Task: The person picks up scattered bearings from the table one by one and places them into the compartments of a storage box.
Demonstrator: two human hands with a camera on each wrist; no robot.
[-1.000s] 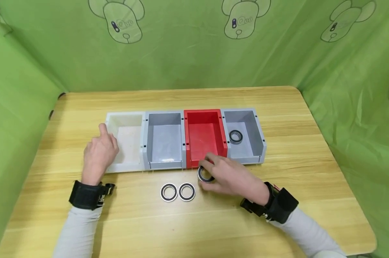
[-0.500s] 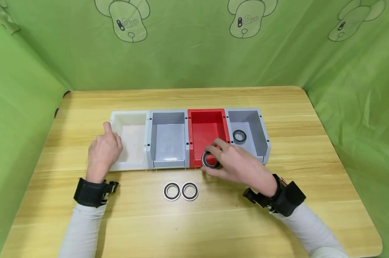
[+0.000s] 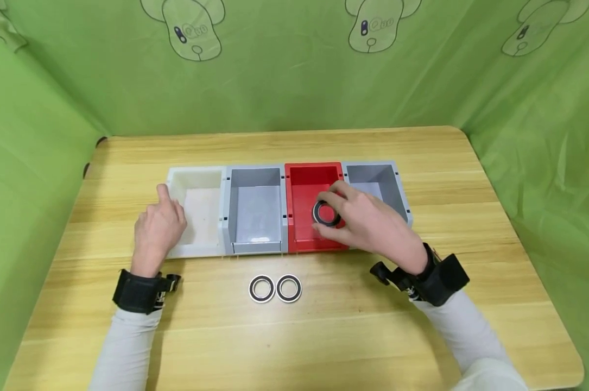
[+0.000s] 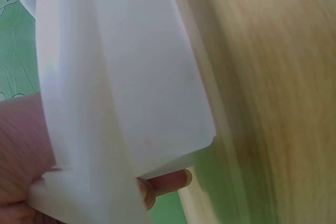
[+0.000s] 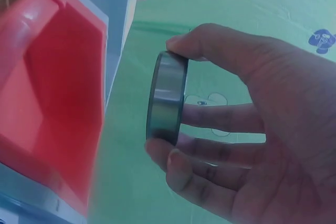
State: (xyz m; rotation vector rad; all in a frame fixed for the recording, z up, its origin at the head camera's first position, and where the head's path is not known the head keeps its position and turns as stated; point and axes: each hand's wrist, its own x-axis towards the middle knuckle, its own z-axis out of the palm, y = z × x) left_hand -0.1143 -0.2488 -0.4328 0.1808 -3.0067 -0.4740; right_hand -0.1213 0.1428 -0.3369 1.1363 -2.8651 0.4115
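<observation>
Between thumb and fingertips my right hand [image 3: 369,222] pinches a ball bearing [image 3: 317,214], a black ring with a metal rim. It is held over the red bin [image 3: 304,190]; the right wrist view shows the bearing [image 5: 168,98] edge-on, beside the red bin [image 5: 68,77]. My left hand [image 3: 157,231] grips the side wall of the white bin [image 3: 198,252], index finger stretched along it. In the left wrist view, fingertips [image 4: 176,181] show past the white wall [image 4: 152,87]. Two more bearings, a left one [image 3: 252,289] and a right one [image 3: 299,289], lie side by side on the table.
A grey bin [image 3: 255,217] stands between the white and red ones, and another grey bin [image 3: 369,172] at the right end, partly covered by my right hand. The four-sided wooden table [image 3: 372,342] is enclosed by a green curtain [image 3: 284,81].
My right hand has lifted the bearing from in front of the red bin and carried it forward over it. The bearing in the right grey bin is now hidden. My left hand stays put.
</observation>
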